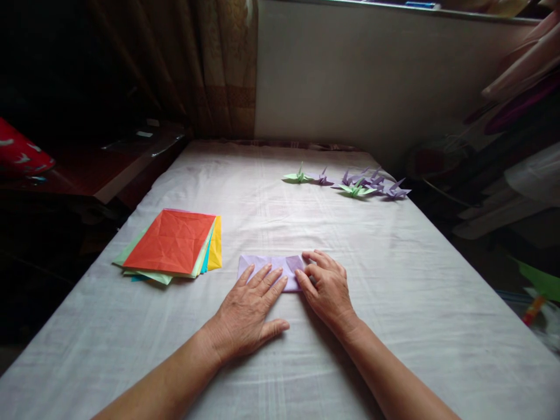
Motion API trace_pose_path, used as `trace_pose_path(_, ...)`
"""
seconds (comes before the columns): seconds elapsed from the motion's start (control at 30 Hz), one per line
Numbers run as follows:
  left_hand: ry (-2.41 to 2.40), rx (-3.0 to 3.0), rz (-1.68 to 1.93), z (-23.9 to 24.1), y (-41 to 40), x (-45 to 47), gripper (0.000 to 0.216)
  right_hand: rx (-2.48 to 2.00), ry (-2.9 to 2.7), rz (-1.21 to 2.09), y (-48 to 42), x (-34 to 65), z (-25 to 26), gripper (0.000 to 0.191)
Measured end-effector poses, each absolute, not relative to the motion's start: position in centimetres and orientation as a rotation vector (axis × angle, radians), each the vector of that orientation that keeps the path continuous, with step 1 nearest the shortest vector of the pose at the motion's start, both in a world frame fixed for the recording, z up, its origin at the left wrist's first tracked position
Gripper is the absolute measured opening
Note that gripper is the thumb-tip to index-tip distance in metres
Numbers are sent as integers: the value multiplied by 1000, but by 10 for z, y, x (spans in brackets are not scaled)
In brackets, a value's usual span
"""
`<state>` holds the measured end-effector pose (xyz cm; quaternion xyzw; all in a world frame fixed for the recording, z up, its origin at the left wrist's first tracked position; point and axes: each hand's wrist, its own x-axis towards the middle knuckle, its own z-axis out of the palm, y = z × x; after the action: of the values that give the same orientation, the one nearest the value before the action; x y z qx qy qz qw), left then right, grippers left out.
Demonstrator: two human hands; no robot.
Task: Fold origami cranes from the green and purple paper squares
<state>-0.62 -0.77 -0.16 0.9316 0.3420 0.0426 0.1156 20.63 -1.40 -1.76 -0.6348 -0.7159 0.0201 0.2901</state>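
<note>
A folded lavender sheet of origami paper [290,266] lies on the cloth in front of me, a wide rectangle with crease lines. My left hand [245,309] rests flat over its left and middle part, fingers spread and thumb out to the side on the cloth. At the paper's right edge is my right hand [327,287], its fingers curled and the thumb tip on the paper. Its fingertips are partly hidden, but they appear to pinch that edge.
To the left lies a stack of coloured paper squares [170,242], a red one on top. Several folded paper cranes stand at the back right, among them a green crane [300,176] and a purple crane [396,191]. A pale checked cloth [420,326] covers the table.
</note>
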Motion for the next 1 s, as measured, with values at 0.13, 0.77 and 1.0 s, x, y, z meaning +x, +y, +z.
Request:
trace_pose_path(0.13, 1011, 2734, 117, -2, -8, -6, 77, -1685, -1904, 52, -14, 206, -17, 25)
trace_pose_path(0.77, 1005, 2767, 164, -8, -9, -7, 73, -1796, -2041, -30, -18, 207, -25, 66)
trace_pose_path(1.0, 987, 2744, 122, -3, -7, -6, 67, -1880, -2015, -21, -28, 230, -30, 70)
